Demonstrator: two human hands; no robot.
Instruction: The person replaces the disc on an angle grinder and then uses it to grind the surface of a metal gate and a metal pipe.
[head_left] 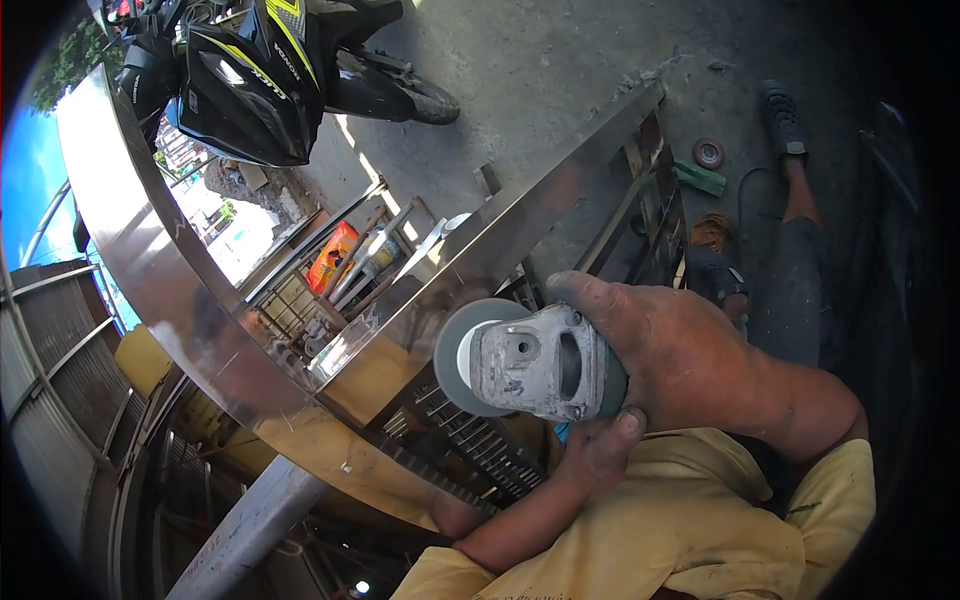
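Observation:
An angle grinder (540,362) with a worn grey head and a round disc (455,350) is near the centre of the view. My right hand (685,345) comes in from the right and is wrapped round the grinder's body. From the lower left, my left hand (600,450) grips the grinder's lower side; its thumb shows and most of its fingers are hidden. Behind the disc lies a long shiny metal frame (530,210). I cannot tell whether the disc touches it. A wide curved band of polished metal (170,260) runs along the left.
A black and yellow motorcycle (250,85) stands at the upper left. On the floor (560,60) are a green object (700,178) and a reddish round roll (708,153). A shod foot (783,115) shows at upper right. A grey pipe (245,530) slants at lower left.

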